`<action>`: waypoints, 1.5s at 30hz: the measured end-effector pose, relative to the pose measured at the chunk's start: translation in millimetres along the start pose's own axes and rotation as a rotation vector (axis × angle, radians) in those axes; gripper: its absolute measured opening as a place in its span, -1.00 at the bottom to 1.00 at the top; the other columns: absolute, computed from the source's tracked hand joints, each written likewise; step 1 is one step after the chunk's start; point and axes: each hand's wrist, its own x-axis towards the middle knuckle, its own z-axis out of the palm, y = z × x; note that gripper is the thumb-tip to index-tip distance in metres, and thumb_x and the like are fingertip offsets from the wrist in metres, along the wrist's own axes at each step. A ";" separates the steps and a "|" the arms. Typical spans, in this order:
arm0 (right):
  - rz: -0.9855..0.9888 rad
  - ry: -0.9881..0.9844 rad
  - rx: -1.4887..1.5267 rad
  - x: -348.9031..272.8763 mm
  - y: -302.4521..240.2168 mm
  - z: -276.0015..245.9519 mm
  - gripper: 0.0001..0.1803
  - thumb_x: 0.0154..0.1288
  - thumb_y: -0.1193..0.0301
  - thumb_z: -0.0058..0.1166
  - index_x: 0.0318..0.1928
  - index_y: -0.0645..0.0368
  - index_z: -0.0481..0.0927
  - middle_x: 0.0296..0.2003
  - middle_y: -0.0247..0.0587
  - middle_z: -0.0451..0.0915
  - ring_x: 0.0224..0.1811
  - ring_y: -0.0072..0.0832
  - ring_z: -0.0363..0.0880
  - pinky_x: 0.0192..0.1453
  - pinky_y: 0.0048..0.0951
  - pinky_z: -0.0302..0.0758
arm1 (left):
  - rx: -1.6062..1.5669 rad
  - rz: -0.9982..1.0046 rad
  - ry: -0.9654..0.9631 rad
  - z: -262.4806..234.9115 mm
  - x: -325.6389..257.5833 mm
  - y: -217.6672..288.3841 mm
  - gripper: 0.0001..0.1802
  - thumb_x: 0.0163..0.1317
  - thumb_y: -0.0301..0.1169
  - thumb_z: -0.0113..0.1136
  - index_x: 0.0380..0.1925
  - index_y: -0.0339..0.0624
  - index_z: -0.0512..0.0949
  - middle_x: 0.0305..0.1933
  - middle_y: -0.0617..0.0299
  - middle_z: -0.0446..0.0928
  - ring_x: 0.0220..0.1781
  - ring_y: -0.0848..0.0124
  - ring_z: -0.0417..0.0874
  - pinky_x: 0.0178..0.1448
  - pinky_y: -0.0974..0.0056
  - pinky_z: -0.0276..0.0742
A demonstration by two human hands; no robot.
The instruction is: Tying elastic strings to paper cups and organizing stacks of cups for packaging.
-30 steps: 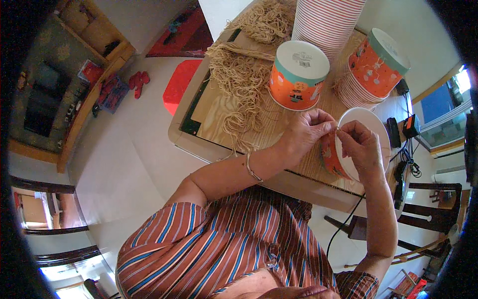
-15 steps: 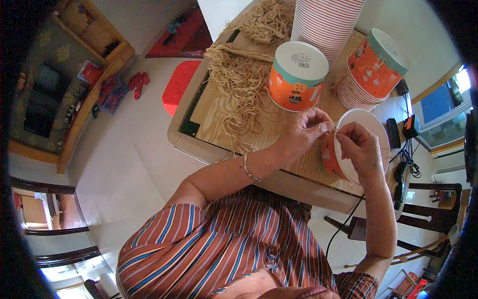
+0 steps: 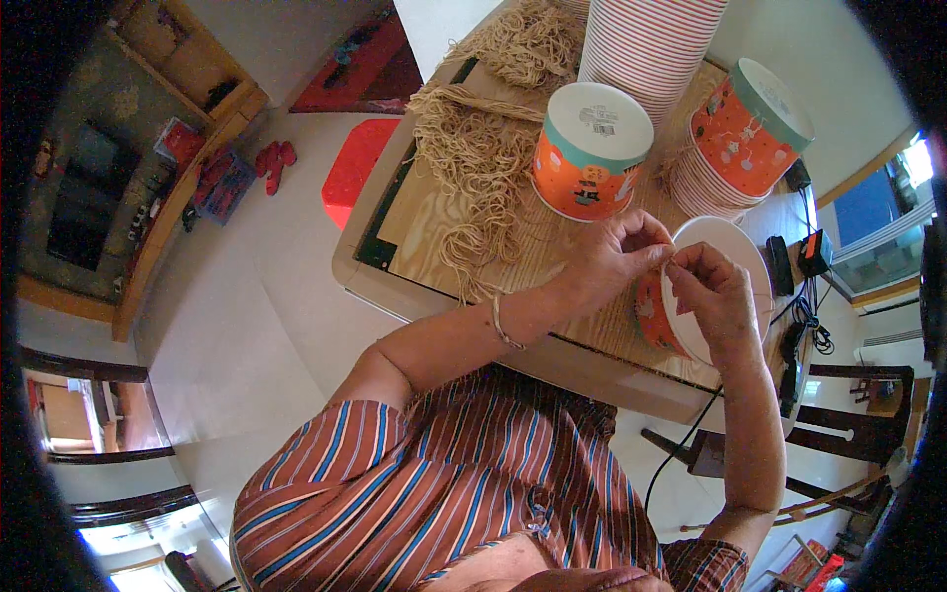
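Observation:
Over the near rim of an open paper tub (image 3: pixel 656 318), my left hand (image 3: pixel 623 259) and my right hand (image 3: pixel 715 291) meet fingertip to fingertip. Both pinch a thin tan string, most of it hidden by the fingers. The tub lies tilted on its side, orange outside and white within, its mouth toward me. Just beyond my left hand, an orange and green paper tub (image 3: pixel 592 153) stands upside down. Tangled tan string (image 3: pixel 483 168) covers the board to the left of it.
A tall stack of nested paper tubs (image 3: pixel 651 49) rises at the back, and a shorter upturned stack (image 3: pixel 750 128) stands right of it. Black adapters and cables (image 3: pixel 811 316) lie along the right table edge. A dark wooden chair (image 3: pixel 853 424) and red stool (image 3: pixel 355 168) flank the table.
My left hand has shifted slightly right and down, closer against the right fingertips. The right hand and the tubs stay nearly in place.

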 end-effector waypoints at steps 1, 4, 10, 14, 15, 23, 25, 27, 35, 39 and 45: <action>-0.003 -0.005 0.008 0.1 -0.3 0.1 -0.91 0.27 0.44 0.13 -0.33 0.20 0.57 -0.55 -0.42 0.52 -0.54 -0.71 0.44 -0.49 -0.62 0.39 | -0.037 0.038 0.022 1.5 0.5 -5.0 -0.87 0.29 -0.41 0.16 -0.23 -0.22 0.52 -0.27 0.34 0.53 -0.21 0.58 0.53 -0.07 0.40 0.51; -0.002 -0.002 0.004 0.6 0.3 -0.1 -0.91 0.27 0.45 0.13 -0.33 0.21 0.57 -0.55 -0.42 0.53 -0.54 -0.71 0.44 -0.49 -0.62 0.39 | -0.135 0.072 0.049 2.1 0.0 -16.4 -0.86 0.29 -0.40 0.16 -0.23 -0.22 0.51 -0.25 0.33 0.52 -0.18 0.58 0.53 -0.05 0.40 0.50; 0.007 -0.006 0.008 1.1 1.4 -1.7 -0.91 0.26 0.45 0.13 -0.32 0.22 0.57 -0.54 -0.41 0.54 -0.53 -0.70 0.45 -0.50 -0.62 0.40 | -0.047 0.074 0.051 1.8 -4.8 -18.9 -0.88 0.30 -0.42 0.15 -0.22 -0.22 0.51 -0.23 0.32 0.53 -0.16 0.58 0.53 -0.03 0.41 0.49; 0.002 -0.007 0.028 1.5 1.6 -1.5 -0.91 0.27 0.45 0.13 -0.32 0.22 0.57 -0.54 -0.40 0.55 -0.53 -0.69 0.46 -0.50 -0.62 0.40 | 0.011 0.129 0.116 2.9 -8.9 -18.8 -0.88 0.30 -0.43 0.15 -0.22 -0.22 0.53 -0.23 0.30 0.56 -0.17 0.58 0.55 -0.03 0.41 0.50; 0.008 -0.002 0.032 1.0 1.7 -0.9 -0.90 0.27 0.44 0.13 -0.32 0.22 0.58 -0.54 -0.40 0.55 -0.53 -0.69 0.46 -0.49 -0.62 0.40 | 0.012 0.129 0.116 2.6 -9.9 -18.5 -0.88 0.30 -0.43 0.15 -0.22 -0.22 0.53 -0.23 0.30 0.56 -0.17 0.58 0.55 -0.03 0.41 0.50; 0.013 -0.004 0.006 0.7 0.2 -0.5 -0.89 0.27 0.42 0.14 -0.32 0.21 0.58 -0.54 -0.41 0.54 -0.52 -0.71 0.45 -0.50 -0.63 0.39 | 0.338 0.197 0.145 2.3 -14.2 -5.4 -0.85 0.22 -0.42 0.22 -0.24 -0.23 0.59 -0.27 0.24 0.59 -0.24 0.54 0.58 -0.16 0.40 0.50; 0.023 0.003 0.025 0.4 0.0 -0.6 -0.90 0.28 0.43 0.14 -0.32 0.21 0.58 -0.54 -0.41 0.54 -0.52 -0.71 0.45 -0.50 -0.62 0.39 | 0.344 0.224 0.143 3.0 -14.5 -1.3 -0.85 0.21 -0.42 0.22 -0.25 -0.23 0.59 -0.27 0.23 0.58 -0.24 0.51 0.59 -0.16 0.38 0.51; 0.023 0.008 0.026 -0.3 -0.4 0.5 -0.90 0.28 0.43 0.14 -0.33 0.20 0.58 -0.55 -0.42 0.53 -0.53 -0.71 0.45 -0.50 -0.62 0.38 | 0.352 0.250 0.144 2.4 -13.9 -1.3 -0.86 0.21 -0.42 0.22 -0.26 -0.22 0.60 -0.28 0.21 0.58 -0.24 0.48 0.60 -0.17 0.37 0.51; 0.015 0.022 -0.032 0.5 1.0 1.0 -0.87 0.28 0.41 0.14 -0.32 0.23 0.58 -0.55 -0.42 0.53 -0.54 -0.71 0.44 -0.52 -0.62 0.38 | 0.453 0.361 -0.045 -14.6 -0.3 -0.4 -0.86 0.13 -0.50 0.24 -0.28 -0.25 0.60 -0.27 0.16 0.59 -0.19 0.33 0.64 -0.09 0.28 0.54; -0.009 0.046 -0.079 -1.6 1.4 2.1 -0.87 0.28 0.42 0.15 -0.31 0.24 0.58 -0.54 -0.39 0.55 -0.53 -0.71 0.47 -0.51 -0.61 0.42 | 0.544 0.454 -0.119 -18.1 4.0 5.6 -0.85 0.12 -0.49 0.23 -0.28 -0.26 0.58 -0.27 0.14 0.57 -0.16 0.27 0.62 -0.04 0.26 0.52; -0.024 0.065 -0.095 -3.3 1.2 2.7 -0.90 0.28 0.45 0.12 -0.32 0.23 0.57 -0.52 -0.38 0.56 -0.50 -0.70 0.51 -0.47 -0.62 0.45 | 0.698 0.526 -0.162 -18.0 6.1 9.5 -0.86 0.12 -0.49 0.20 -0.31 -0.27 0.54 -0.29 0.11 0.51 -0.16 0.19 0.59 -0.04 0.21 0.50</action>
